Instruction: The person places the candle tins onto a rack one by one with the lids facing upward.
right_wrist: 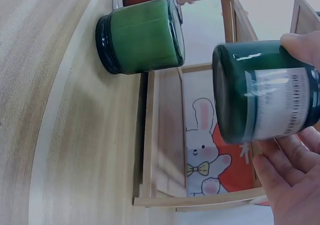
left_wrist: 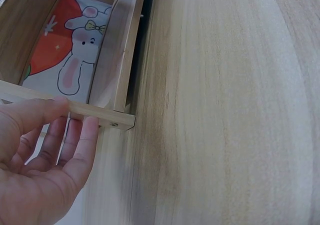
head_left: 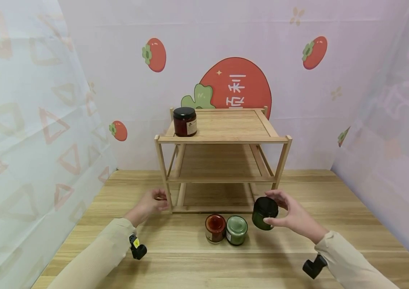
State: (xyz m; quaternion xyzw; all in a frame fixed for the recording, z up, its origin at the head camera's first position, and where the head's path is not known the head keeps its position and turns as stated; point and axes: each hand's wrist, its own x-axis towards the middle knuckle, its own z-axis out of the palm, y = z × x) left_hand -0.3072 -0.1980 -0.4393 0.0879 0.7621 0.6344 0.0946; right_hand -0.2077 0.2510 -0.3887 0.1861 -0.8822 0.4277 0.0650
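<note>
My right hand (head_left: 292,214) holds a dark green glass jar (head_left: 263,214) with its black lid uppermost, thumb and fingers around its sides. A white barcode label (right_wrist: 281,102) shows on this jar in the right wrist view. With the left hand (head_left: 151,206) I pinch the front left leg (left_wrist: 102,114) of a wooden shelf rack (head_left: 233,124), low down, thumb on one side and fingertips on the other. Side by side before the rack stand a red jar (head_left: 215,228) and a lighter green jar (head_left: 237,230), the green one with its dark rim at the table.
A dark red jar (head_left: 184,121) with a black lid stands at the left of the rack's top shelf. Below it are a middle shelf (head_left: 222,160) and a low shelf (head_left: 218,194). Printed cloth (head_left: 117,80) hangs behind and at both sides of the wooden table (head_left: 190,265).
</note>
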